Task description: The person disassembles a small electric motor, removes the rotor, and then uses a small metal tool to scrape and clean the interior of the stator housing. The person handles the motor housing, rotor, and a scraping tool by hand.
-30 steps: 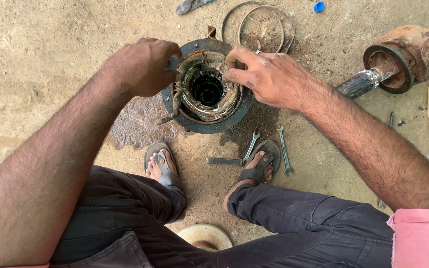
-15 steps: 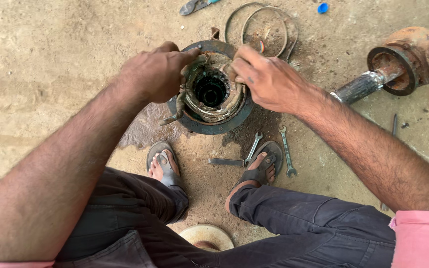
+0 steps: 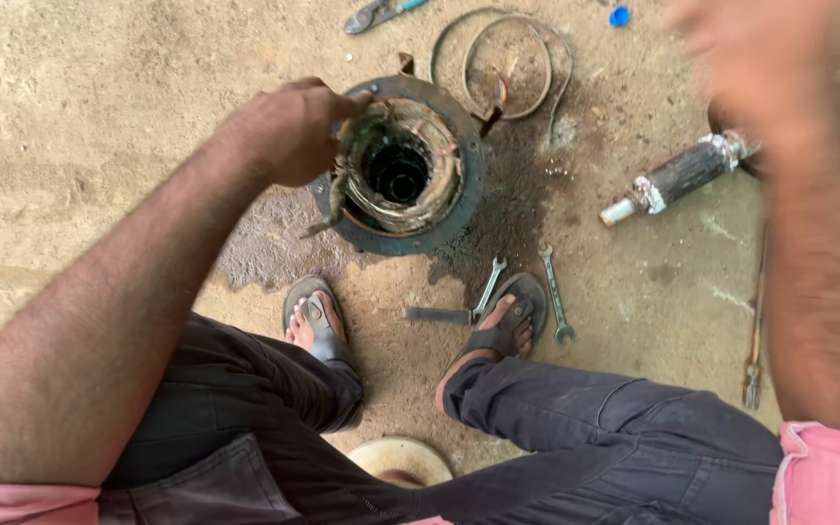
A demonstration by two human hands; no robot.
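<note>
A round rusty motor stator with coiled wire windings inside stands on the sandy ground between my feet. My left hand is closed on the windings at the stator's left rim. My right hand is up at the top right, away from the stator, blurred by motion; nothing shows in it. Whether its fingers are apart is unclear.
Two spanners and a flat metal bar lie by my right foot. A rotor shaft lies to the right, a wire ring and pliers behind the stator, a long tool at far right.
My right hand has left the stator's right rim and swung up and to the right. My left hand stays on the windings at the left rim.
</note>
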